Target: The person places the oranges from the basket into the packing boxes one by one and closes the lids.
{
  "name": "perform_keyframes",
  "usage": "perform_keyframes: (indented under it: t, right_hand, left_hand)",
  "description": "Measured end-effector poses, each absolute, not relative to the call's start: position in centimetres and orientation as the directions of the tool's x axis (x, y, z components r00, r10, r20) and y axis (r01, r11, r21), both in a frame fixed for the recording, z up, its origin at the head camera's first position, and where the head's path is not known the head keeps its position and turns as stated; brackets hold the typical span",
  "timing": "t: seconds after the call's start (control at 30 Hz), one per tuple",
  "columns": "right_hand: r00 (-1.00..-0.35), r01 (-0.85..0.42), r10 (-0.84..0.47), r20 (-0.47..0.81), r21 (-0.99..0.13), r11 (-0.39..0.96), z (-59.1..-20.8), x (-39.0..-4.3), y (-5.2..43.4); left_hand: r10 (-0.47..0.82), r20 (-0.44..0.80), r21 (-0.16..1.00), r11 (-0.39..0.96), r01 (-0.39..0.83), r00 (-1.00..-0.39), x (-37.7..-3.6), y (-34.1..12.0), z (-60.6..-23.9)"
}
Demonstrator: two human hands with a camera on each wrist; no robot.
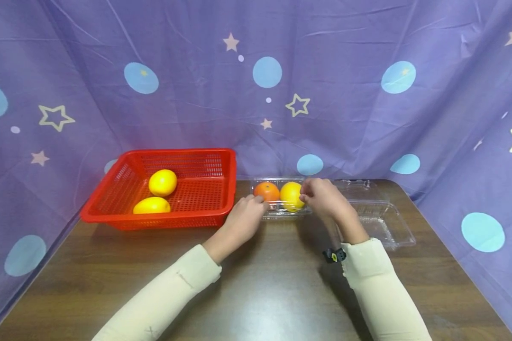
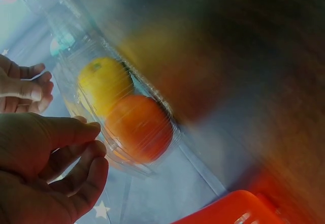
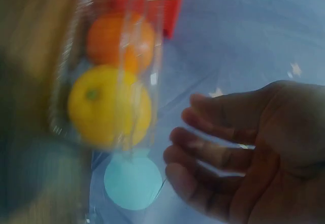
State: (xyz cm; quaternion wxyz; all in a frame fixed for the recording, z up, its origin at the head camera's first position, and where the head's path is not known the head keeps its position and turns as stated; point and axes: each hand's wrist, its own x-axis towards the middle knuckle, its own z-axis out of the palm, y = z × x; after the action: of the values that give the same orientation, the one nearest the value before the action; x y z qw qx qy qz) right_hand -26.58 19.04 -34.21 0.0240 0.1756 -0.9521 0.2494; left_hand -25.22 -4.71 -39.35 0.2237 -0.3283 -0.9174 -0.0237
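Brown table (image 1: 260,284) under purple star cloth: clear tray (image 1: 281,210) just right of the red basket (image 1: 111,208) holds an orange (image 1: 266,191) and a lemon (image 1: 291,195), its lid (image 1: 384,222) lying open to the right. Two lemons (image 1: 162,182) remain in the basket, so the transfer looks about half done. Left hand (image 1: 245,218) is at the tray's front-left edge and right hand (image 1: 322,196) beside the tray lemon, fingers of both loosely curled, gripping nothing visible.

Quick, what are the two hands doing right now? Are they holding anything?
Left hand: fingers loosely curled by the clear box, holding nothing.
Right hand: fingers relaxed, open, holding nothing, next to the yellow fruit.
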Motion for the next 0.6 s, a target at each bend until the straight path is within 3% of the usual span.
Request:
perform_keyframes:
  t: [0.27, 0.6]
  right_hand:
    - [-0.896, -0.443, -0.406, 0.18, -0.29, 0.848, -35.4, -25.7, 19.5]
    - [-0.801, -0.546, -0.485, 0.35, -0.097, 0.832, -37.9, -25.1, 20.0]
  left_hand:
    - [0.608, 0.397, -0.05, 0.762, 0.645, -0.687, -25.4, -5.0, -39.3]
    - [0.664, 0.384, -0.217, 0.741, 0.636, -0.642, -25.4, -4.8, -39.5]
